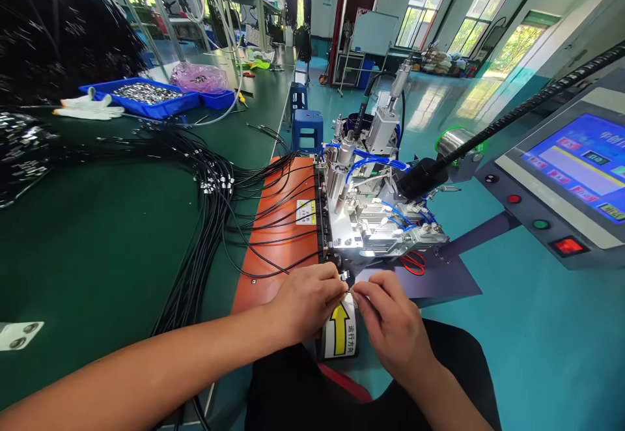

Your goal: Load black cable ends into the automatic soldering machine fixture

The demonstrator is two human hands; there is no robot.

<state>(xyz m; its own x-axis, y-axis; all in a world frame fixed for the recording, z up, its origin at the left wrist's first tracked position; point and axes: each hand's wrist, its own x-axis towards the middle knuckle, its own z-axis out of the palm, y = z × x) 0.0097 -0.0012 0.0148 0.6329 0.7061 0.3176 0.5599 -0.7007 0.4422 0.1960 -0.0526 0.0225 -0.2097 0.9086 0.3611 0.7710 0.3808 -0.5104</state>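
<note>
My left hand (312,297) is closed in a pinch at the near end of the machine's track. Facing it, the fingertips of my right hand (390,317) are pinched together, almost touching the left ones. A tiny dark piece shows between the two hands, too small to name. Just above the fingers stands the silver machine (366,213) with its blue air tubes. Black cables (266,249) lie side by side across an orange plate (278,213), their ends along the track. Below my hands a white label (340,330) carries a yellow arrow.
On the green table (122,242) a bundle of black cables (188,281) with silver ends lies at my left. Farther back are a blue tray (161,107) of small metal parts and white gloves (90,105). Right stand a control screen (581,164) and red-handled scissors (413,264).
</note>
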